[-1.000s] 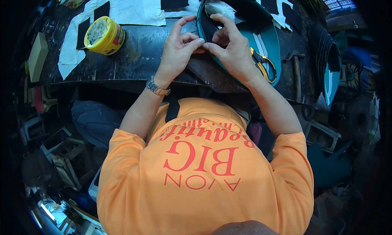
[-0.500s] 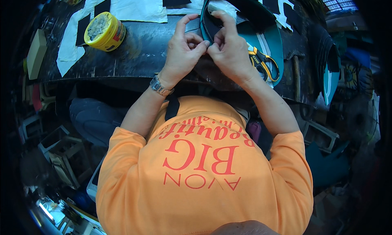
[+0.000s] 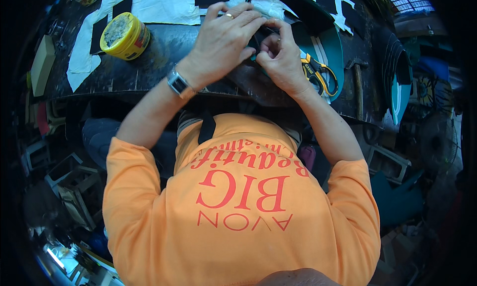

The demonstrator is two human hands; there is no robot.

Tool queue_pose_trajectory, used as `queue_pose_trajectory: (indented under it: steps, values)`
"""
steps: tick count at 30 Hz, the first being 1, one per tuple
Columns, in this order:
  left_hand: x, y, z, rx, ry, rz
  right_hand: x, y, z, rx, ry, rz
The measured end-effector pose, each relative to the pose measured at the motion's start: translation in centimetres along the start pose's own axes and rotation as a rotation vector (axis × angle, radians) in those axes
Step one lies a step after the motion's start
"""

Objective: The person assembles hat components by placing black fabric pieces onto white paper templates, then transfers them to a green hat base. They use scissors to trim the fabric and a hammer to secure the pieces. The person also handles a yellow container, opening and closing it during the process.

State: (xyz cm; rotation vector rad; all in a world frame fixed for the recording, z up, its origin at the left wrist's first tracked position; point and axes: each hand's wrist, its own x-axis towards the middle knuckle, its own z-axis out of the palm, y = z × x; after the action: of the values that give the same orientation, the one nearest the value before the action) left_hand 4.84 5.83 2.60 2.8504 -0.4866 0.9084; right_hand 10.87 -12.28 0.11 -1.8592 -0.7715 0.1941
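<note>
The dark piece (image 3: 259,39) sits at twelve o'clock, pinched tight between both hands. The left hand (image 3: 226,40) has slid over it since before; the right hand (image 3: 280,59) presses beside. Scissors (image 3: 318,74) lie at two o'clock, the yellow tin (image 3: 124,36) at ten.

yellow tin (image 3: 124,35) left, scissors (image 3: 318,76) right, bare dark bench (image 3: 164,62) between

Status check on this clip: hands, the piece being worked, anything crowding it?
Left hand and right hand both pinching a dark piece on the workbench. Scissors lie just right of them, yellow tin well left.
</note>
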Motion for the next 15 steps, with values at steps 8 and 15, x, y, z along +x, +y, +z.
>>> queue_pose_trajectory:
  steps: [8,15]
  values:
    - [2.0,-4.3,1.2,-0.015,-0.294,0.247,-1.2,-0.6,0.1,-0.071,0.0,-0.032]
    - [1.9,-4.4,1.9,0.004,-0.342,0.398,-5.1,-2.3,1.2,-0.855,-0.194,-0.548]
